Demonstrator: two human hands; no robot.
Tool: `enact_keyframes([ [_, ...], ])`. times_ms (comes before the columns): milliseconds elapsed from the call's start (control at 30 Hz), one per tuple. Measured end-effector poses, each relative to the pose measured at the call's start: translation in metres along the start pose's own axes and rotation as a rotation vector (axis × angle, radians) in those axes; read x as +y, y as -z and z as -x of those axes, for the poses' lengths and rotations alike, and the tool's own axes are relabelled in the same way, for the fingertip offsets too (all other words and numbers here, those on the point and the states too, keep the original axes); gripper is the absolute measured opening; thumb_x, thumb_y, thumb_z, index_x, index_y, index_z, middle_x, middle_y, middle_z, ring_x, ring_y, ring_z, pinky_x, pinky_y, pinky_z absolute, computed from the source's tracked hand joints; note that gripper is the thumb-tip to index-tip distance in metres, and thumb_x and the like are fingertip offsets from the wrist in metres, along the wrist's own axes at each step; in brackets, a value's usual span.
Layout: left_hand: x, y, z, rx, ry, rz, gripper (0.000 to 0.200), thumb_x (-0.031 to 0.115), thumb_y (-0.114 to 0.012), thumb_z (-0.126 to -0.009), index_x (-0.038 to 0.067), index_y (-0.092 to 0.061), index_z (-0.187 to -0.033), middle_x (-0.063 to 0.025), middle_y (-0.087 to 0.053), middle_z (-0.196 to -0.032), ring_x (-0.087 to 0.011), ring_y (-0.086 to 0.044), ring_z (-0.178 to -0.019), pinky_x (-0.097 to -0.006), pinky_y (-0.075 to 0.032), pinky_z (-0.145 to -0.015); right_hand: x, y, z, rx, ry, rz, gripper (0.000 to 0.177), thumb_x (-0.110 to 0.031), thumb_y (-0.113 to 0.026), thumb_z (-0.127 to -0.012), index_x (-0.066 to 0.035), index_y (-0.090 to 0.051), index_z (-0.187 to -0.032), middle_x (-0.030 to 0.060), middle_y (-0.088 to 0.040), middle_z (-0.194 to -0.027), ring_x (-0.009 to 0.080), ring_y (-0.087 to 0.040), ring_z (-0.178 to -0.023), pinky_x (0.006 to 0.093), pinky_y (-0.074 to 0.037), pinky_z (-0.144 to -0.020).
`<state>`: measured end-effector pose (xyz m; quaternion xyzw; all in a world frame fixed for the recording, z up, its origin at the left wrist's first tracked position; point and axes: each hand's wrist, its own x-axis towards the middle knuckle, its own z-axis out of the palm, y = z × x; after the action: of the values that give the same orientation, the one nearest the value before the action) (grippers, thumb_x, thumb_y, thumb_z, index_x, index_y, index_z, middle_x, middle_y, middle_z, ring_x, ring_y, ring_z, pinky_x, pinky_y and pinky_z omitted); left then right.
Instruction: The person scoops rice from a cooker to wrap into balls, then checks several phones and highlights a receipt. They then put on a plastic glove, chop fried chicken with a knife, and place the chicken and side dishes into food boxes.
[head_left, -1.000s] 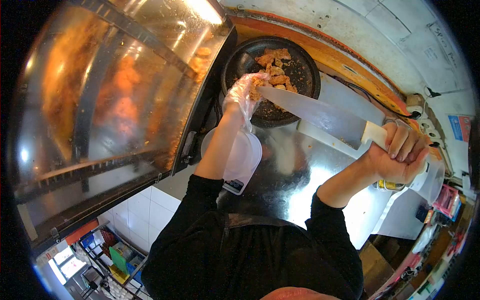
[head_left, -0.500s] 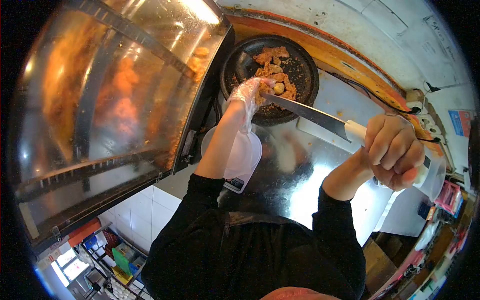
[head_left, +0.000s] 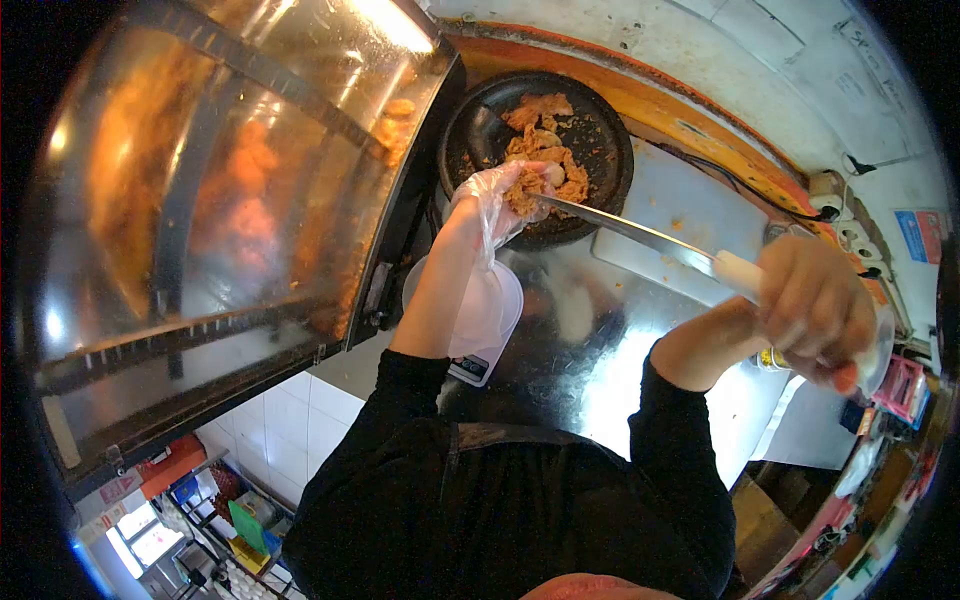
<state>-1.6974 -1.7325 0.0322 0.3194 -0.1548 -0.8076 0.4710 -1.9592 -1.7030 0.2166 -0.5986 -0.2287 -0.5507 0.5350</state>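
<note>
My left hand [head_left: 487, 198], in a clear plastic glove, is closed around a piece of fried chicken [head_left: 524, 193] at the near side of a wide black stone mortar [head_left: 470, 110]. In my right hand [head_left: 818, 305] is the white handle of a long knife [head_left: 650, 237]. Its blade points left, with the tip against the held piece by my gloved fingers. More broken, crumbly brown fried chicken [head_left: 540, 112] lies in the mortar, with crumbs scattered over its dark surface.
A glass display cabinet [head_left: 250, 200] with fried food stands on the left. Below my left forearm, a pale bowl [head_left: 483, 310] sits on a digital scale [head_left: 472, 371]. A white cutting board [head_left: 690, 190] lies right of the mortar, near a cable and wall sockets [head_left: 855, 240].
My right hand has moved right and slightly down, drawing the knife back with it and turning the blade. My left hand stays at the mortar, with its wrist turned slightly.
</note>
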Motion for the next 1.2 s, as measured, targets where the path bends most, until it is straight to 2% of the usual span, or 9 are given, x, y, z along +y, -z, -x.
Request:
enact_keyframes([
  [167, -0.001, 0.005, 0.005, -0.285, 0.001, 0.214, 0.037, 0.025, -0.054, -0.089, -0.003, -0.052, -0.113, -0.0157, -0.054, -0.112, -0.0332, -0.053, -0.102, -0.0468, -0.047, -0.088, -0.066, -0.02, 0.031, 0.333, 0.338, 0.129, 0.037, -0.025, -0.058, -0.079, -0.02, -0.031, -0.055, -0.0093, -0.033, -0.04, 0.002, -0.037, -0.032, 0.0198, -0.026, -0.031],
  [267, 0.006, -0.03, 0.031, -0.213, 0.002, 0.243, 0.037, 0.027, -0.051, -0.09, -0.002, -0.051, -0.114, -0.0171, -0.053, -0.114, -0.0341, -0.051, -0.107, -0.0525, -0.043, -0.091, -0.091, -0.026, 0.076, 0.891, 0.348, 0.938, 0.032, -0.036, -0.049, -0.08, -0.02, -0.033, -0.058, -0.0064, -0.033, -0.043, 0.0062, -0.036, -0.04, 0.023, -0.03, -0.045],
  [367, 0.007, -0.055, 0.052, -0.343, 0.033, 0.463, 0.037, 0.028, -0.048, -0.091, -0.001, -0.051, -0.115, -0.0189, -0.052, -0.116, -0.0342, -0.049, -0.111, -0.0563, -0.041, -0.091, -0.092, -0.004, 0.139, 1.045, 0.392, 0.949, 0.028, -0.036, -0.047, -0.083, -0.02, -0.038, -0.062, -0.001, -0.041, -0.052, 0.0123, -0.045, -0.051, 0.0275, -0.037, -0.053],
  [433, 0.006, -0.1, 0.089, -0.365, -0.012, 0.568, 0.035, 0.026, -0.045, -0.093, 0.0, -0.051, -0.114, -0.0195, -0.053, -0.113, -0.0313, -0.053, -0.104, -0.0523, -0.044, -0.088, -0.068, 0.002, 0.151, 1.619, 0.544, 1.122, 0.027, -0.035, -0.042, -0.088, -0.016, -0.043, -0.069, 0.0038, -0.045, -0.061, 0.0185, -0.05, -0.063, 0.0318, -0.043, -0.065],
  [500, 0.004, -0.139, 0.121, -0.366, -0.052, 0.571, 0.033, 0.025, -0.043, -0.093, -0.001, -0.052, -0.112, -0.0188, -0.054, -0.112, -0.0287, -0.055, -0.1, -0.0487, -0.045, -0.087, -0.08, 0.012, 0.239, 1.496, 0.454, 0.949, 0.032, -0.038, -0.038, -0.091, -0.012, -0.045, -0.075, 0.0054, -0.049, -0.071, 0.0206, -0.053, -0.072, 0.0353, -0.045, -0.075],
  [633, -0.004, -0.194, 0.156, -0.778, -0.736, 0.238, 0.042, 0.038, -0.055, -0.086, -0.002, -0.057, -0.098, -0.0223, -0.05, -0.105, -0.0269, -0.056, -0.088, -0.0385, -0.046, -0.076, -0.057, -0.012, 0.293, 2.011, 0.278, 1.066, 0.04, -0.046, -0.036, -0.092, -0.009, -0.047, -0.081, 0.0045, -0.048, -0.073, 0.0183, -0.048, -0.067, 0.0341, -0.043, -0.069],
  [700, -0.023, -0.218, 0.158, -0.704, -0.973, 0.329, 0.05, 0.043, -0.054, -0.084, -0.005, -0.059, -0.096, -0.0234, -0.051, -0.096, -0.0258, -0.056, -0.079, -0.0345, -0.042, -0.069, -0.057, -0.031, 0.313, 2.195, -0.047, 1.054, 0.043, -0.046, -0.036, -0.092, -0.006, -0.049, -0.088, 0.0058, -0.047, -0.075, 0.0171, -0.042, -0.061, 0.0317, -0.04, -0.061],
  [833, -0.027, -0.224, 0.168, -0.707, -0.979, 0.252, 0.046, 0.039, -0.054, -0.085, -0.005, -0.059, -0.097, -0.0221, -0.052, -0.097, -0.0246, -0.056, -0.08, -0.0337, -0.043, -0.07, -0.072, -0.036, 0.356, 2.173, -0.098, 0.879, 0.046, -0.047, -0.04, -0.091, -0.003, -0.051, -0.094, 0.0076, -0.048, -0.078, 0.0158, -0.04, -0.061, 0.0249, -0.034, -0.049],
  [1200, -0.024, -0.215, 0.176, -0.678, -0.97, 0.182, 0.034, 0.029, -0.054, -0.086, -0.003, -0.059, -0.098, -0.0185, -0.054, -0.1, -0.0213, -0.058, -0.081, -0.0314, -0.046, -0.071, -0.074, -0.04, 0.355, 2.102, -0.257, 0.912, 0.048, -0.048, -0.044, -0.089, -0.001, -0.054, -0.092, 0.0079, -0.051, -0.085, 0.0146, -0.047, -0.066, 0.023, -0.038, -0.05],
])
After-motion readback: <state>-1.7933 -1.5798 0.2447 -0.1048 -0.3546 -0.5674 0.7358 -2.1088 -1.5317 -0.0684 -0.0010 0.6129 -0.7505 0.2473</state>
